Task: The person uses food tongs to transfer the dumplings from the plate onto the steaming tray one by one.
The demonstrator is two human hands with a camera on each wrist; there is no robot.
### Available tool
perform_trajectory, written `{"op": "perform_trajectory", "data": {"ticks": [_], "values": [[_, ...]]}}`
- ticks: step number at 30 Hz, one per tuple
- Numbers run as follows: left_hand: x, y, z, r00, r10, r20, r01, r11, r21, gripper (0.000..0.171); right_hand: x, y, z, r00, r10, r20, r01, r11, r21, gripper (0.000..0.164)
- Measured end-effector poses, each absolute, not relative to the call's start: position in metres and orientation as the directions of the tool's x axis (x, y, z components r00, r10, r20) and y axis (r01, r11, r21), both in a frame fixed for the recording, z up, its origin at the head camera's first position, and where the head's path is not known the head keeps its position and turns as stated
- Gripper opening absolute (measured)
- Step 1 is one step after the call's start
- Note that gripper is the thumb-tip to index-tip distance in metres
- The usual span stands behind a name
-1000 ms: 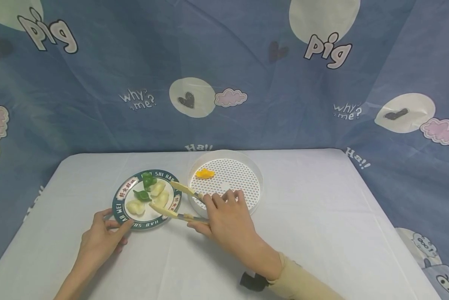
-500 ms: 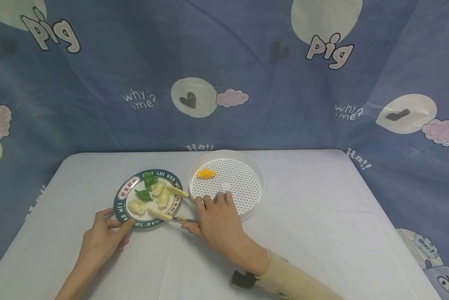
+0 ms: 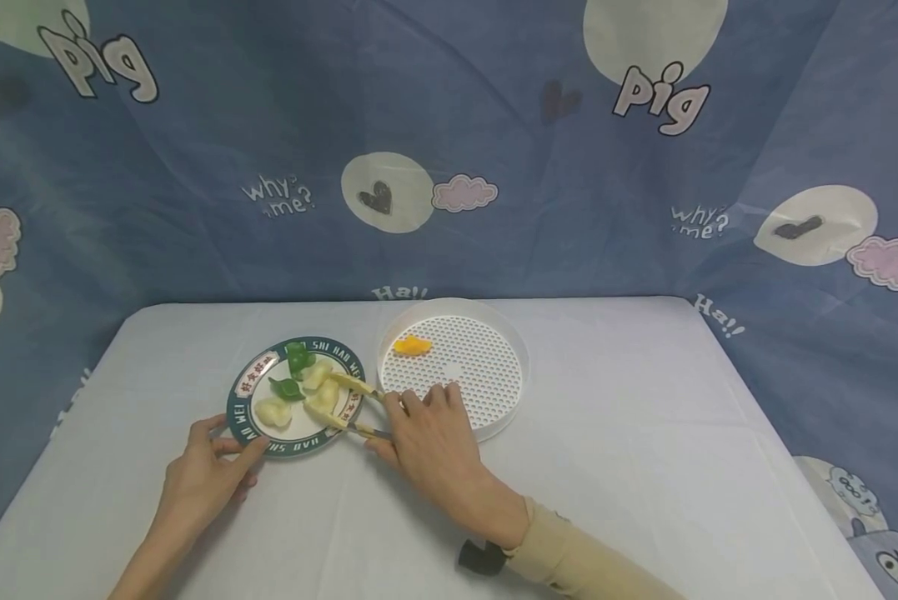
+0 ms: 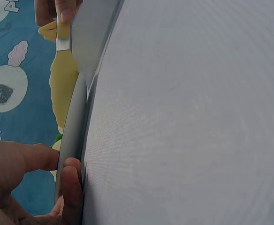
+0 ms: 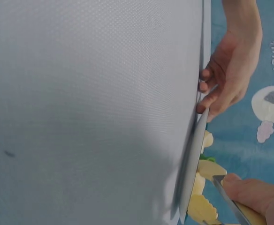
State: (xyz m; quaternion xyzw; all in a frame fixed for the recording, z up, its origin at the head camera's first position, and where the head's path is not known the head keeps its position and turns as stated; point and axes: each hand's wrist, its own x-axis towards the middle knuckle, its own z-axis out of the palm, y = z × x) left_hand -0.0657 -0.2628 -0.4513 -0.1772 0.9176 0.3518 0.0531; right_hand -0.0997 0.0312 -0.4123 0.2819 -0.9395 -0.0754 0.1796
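Note:
My left hand [image 3: 204, 471] pinches the near-left rim of a round plate [image 3: 291, 448] with a green lettered border. Two glossy green pieces [image 3: 287, 389] and several pale yellow lumps [image 3: 272, 412] lie on it. In my right hand [image 3: 433, 454] is a pair of tongs [image 3: 353, 382] with flat yellow tips. The tips reach over the plate's right side, one on each side of a pale yellow lump [image 3: 324, 397]. In the right wrist view, the thumb presses on the tongs' metal arm [image 5: 231, 201]. From the left wrist view, the plate's edge [image 4: 73, 122] shows side-on between fingers and thumb.
Just right of the plate stands a round white tray [image 3: 486, 367] with a perforated floor, holding one orange-yellow piece [image 3: 413, 346]. A white cloth [image 3: 629, 433] covers the table. Behind hangs a blue printed curtain [image 3: 449, 100]. A black object [image 3: 482, 558] sits under the right wrist.
The right hand has moved left with the tongs, and their tips have drawn closer together around the pale lump. The left hand keeps its place on the plate rim.

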Motion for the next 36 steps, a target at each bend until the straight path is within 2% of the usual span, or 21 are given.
{"op": "perform_trajectory", "data": {"ticks": [26,36], "values": [[-0.065,-0.263,-0.45,-0.927,-0.292,-0.237,-0.375,0.676,0.635,0.098,-0.097,0.035,-0.41,-0.749,-0.565,0.346,-0.521,0.825,0.218,0.05],[-0.066,-0.264,-0.452,-0.93,-0.286,-0.232,-0.368,0.676,0.638,0.098,-0.094,0.047,-0.394,-0.786,-0.522,0.331,-0.494,0.853,0.17,0.053]]}}
